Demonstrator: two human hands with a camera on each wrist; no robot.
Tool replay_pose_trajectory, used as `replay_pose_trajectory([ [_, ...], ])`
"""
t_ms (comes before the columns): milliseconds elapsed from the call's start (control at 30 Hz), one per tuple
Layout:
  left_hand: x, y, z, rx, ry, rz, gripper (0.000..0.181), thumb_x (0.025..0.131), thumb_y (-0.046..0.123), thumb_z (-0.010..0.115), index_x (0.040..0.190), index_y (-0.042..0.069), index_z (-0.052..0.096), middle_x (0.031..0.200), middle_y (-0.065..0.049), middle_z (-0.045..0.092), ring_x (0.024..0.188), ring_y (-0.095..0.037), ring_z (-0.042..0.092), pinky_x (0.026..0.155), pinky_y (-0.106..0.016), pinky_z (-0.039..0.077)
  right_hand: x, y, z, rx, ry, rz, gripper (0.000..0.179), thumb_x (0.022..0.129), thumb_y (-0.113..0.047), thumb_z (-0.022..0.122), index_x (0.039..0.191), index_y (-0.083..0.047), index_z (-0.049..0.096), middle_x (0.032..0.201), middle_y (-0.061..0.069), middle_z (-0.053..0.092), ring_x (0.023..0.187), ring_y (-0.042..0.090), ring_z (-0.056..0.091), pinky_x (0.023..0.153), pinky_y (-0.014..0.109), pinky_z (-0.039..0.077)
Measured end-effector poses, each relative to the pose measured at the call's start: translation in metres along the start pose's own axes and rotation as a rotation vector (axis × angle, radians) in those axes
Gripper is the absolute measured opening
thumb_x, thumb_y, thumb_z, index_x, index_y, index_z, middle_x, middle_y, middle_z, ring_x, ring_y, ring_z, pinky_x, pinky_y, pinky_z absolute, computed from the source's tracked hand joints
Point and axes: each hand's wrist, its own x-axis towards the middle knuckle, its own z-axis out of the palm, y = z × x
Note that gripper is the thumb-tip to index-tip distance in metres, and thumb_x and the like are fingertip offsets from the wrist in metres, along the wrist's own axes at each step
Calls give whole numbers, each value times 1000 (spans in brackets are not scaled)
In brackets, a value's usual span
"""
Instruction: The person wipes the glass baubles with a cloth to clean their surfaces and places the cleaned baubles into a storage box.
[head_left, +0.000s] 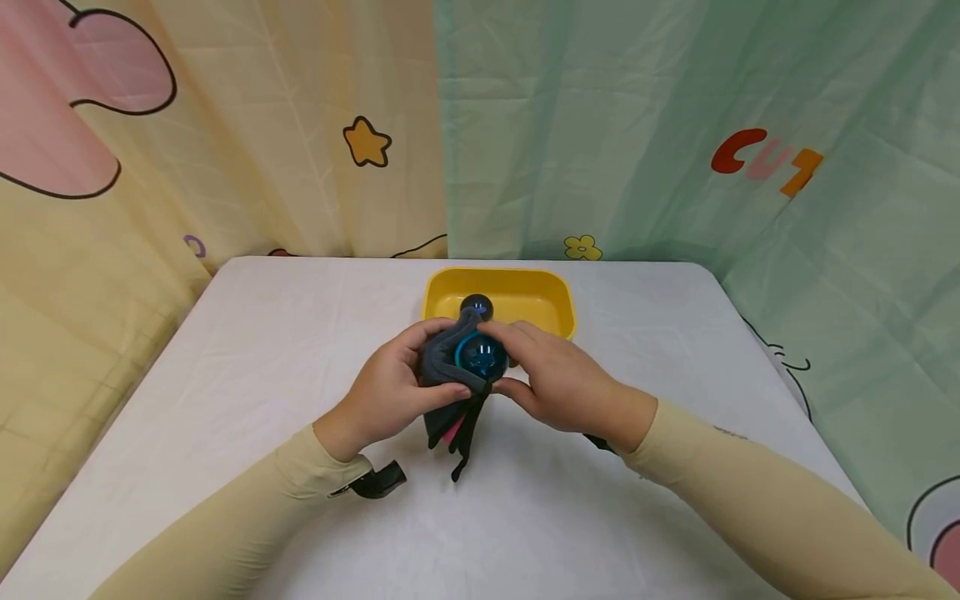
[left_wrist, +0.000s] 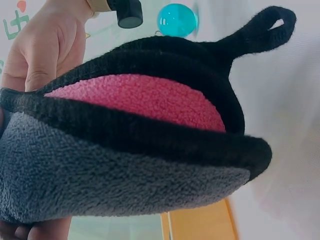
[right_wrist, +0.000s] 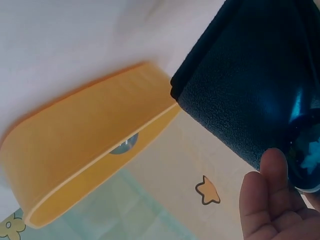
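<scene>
The blue ball (head_left: 483, 357) is gripped by the right hand (head_left: 558, 379) against a grey cloth (head_left: 441, 357) held in the left hand (head_left: 386, 392), its handling seemingly unfinished, while a dark ball (head_left: 476, 305) is already set in the yellow tray (head_left: 553, 307) just beyond, on the white table (head_left: 300, 317).

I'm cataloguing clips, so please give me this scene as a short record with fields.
Left grip: holds gray cloth with black edging and a pink side
Right grip: holds shiny blue ball against the cloth
Container: yellow tray on white table, beyond both grips
Seen in tray: dark ball
Backdrop: patterned curtains, yellowish and green
</scene>
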Motion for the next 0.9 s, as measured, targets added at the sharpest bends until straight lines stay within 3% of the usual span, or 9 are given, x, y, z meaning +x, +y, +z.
replay_pose_trajectory([
  [333,-2,1,0,76,1,-20,74,86,6,87,150,10,50,140,-14,63,102,-26,68,85,-23,61,0,-5,1,55,-2,110,69,94,-27,82,149,-9,45,138,7,64,110,21,68,100,39,61],
  [567,-2,1,1,85,-8,11,76,85,5,87,151,10,49,140,-14,63,97,-26,65,78,-22,58,-2,-3,1,90,20,72,67,95,-29,79,149,-6,47,136,7,66,107,19,68,97,38,62],
  [633,-2,1,2,80,-6,23,78,85,4,87,152,9,48,140,-15,63,97,-26,65,78,-22,59,-3,-3,2,142,20,76,66,97,-29,76,151,-5,46,132,6,68,103,17,68,94,36,62],
  [833,-1,1,3,75,6,49,80,83,4,89,152,11,49,138,-14,64,94,-24,66,78,-22,58,-2,-4,5,450,-11,145,59,106,-21,65,154,-3,34,114,7,74,91,16,67,86,31,62],
  [900,-2,1,3,73,8,51,80,82,4,89,151,10,49,137,-15,64,93,-24,66,77,-22,58,-2,-4,5,471,-25,145,59,107,-21,63,153,-4,30,116,8,75,93,16,68,89,30,61],
])
